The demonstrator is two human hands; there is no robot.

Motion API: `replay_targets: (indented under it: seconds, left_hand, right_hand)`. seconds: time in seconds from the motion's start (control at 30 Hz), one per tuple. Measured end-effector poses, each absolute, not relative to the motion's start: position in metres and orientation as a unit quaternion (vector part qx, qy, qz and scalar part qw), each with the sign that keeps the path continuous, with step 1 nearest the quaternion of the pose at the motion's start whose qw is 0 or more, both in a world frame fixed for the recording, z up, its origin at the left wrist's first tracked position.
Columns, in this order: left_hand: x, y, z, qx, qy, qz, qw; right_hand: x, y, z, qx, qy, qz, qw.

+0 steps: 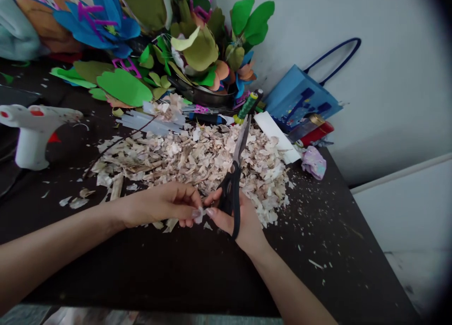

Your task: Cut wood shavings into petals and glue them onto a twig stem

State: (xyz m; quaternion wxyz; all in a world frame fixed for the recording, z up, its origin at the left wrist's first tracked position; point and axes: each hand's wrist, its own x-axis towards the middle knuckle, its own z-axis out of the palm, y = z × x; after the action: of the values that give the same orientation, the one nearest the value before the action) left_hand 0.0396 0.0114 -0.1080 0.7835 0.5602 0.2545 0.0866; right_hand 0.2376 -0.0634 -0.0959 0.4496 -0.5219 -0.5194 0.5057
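My left hand (pixel 176 205) is closed, with a small pale flake (pixel 199 215) pinched between thumb and fingers. Black-handled scissors (pixel 236 188) hang on my right hand (pixel 243 221), their handle loops around its thumb and fingers and the blades pointing away from me. The right thumb and a fingertip come up close to the flake; whether they touch it I cannot tell. Both hands are over the near edge of a wide heap of pale, beige, papery flakes (pixel 197 158) on the dark table (pixel 158 268).
A white glue gun (pixel 31 132) stands at the left. Behind the heap are translucent sticks (pixel 141 122), a green thread spool (pixel 247 106) and a dark pan (pixel 212 97) with felt flowers and leaves. A white strip (pixel 277 137), a blue bag (pixel 300 99) and a crumpled cloth (pixel 314 163) are at the right.
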Motion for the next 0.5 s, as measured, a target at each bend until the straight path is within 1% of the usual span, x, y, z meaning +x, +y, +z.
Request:
replay_targets:
  seconds: [0.27, 0.5]
  left_hand:
    - [0.041, 0.008, -0.119, 0.571, 0.249, 0.062, 0.78]
    - [0.043, 0.004, -0.111, 0.571, 0.269, 0.032, 0.775]
  right_hand:
    - [0.231, -0.067, -0.093, -0.53, -0.514, 0.517, 0.434]
    - [0.23, -0.07, -0.097, -0.537, -0.519, 0.522, 0.411]
